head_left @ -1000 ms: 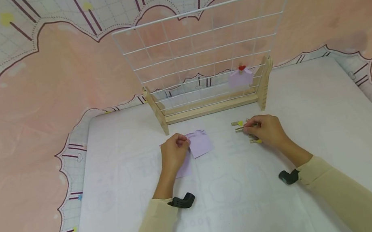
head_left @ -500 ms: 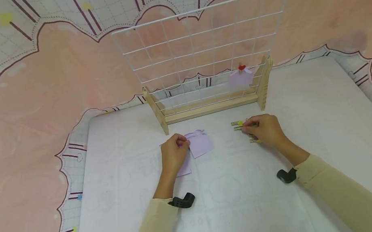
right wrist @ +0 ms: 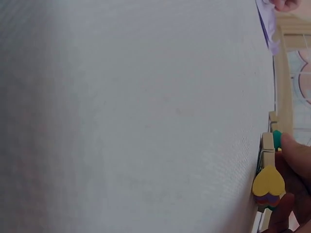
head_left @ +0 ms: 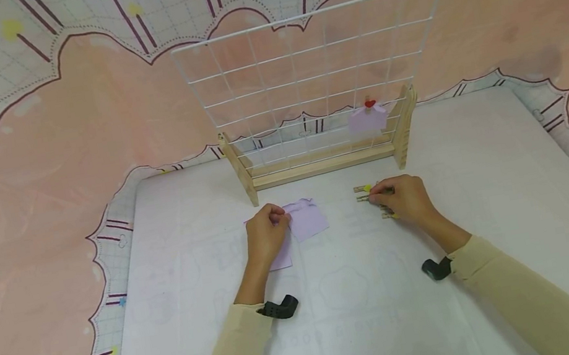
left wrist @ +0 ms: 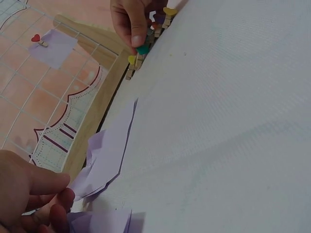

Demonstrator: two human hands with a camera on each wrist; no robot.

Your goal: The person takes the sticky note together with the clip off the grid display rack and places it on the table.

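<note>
My left hand (head_left: 266,231) pinches the edge of a purple paper sheet (head_left: 307,219) between thumb and fingers. More purple paper (left wrist: 102,222) lies under that hand, partly hidden by it. To the right, my right hand (head_left: 405,198) pinches a small wooden clothespin with a green heart (left wrist: 142,50), low over the table. Around its fingers lie several more clothespins with coloured hearts, a yellow-heart one (right wrist: 268,180) nearest the right wrist camera. On the wire grid (head_left: 297,82) hangs another purple paper (head_left: 367,119), clipped by a red-heart clothespin (head_left: 370,103).
Behind both hands the grid stands upright in a wooden base (head_left: 324,166). A white cloth covers the table (head_left: 353,317). Peach patterned fabric (head_left: 98,108) forms the backdrop. Black wrist cameras sit at the left cuff (head_left: 279,308) and right cuff (head_left: 437,269).
My right hand has shifted slightly left, with the clothespin at its fingertips. The purple sheet at my left hand has turned a little; that hand stays almost in place.
</note>
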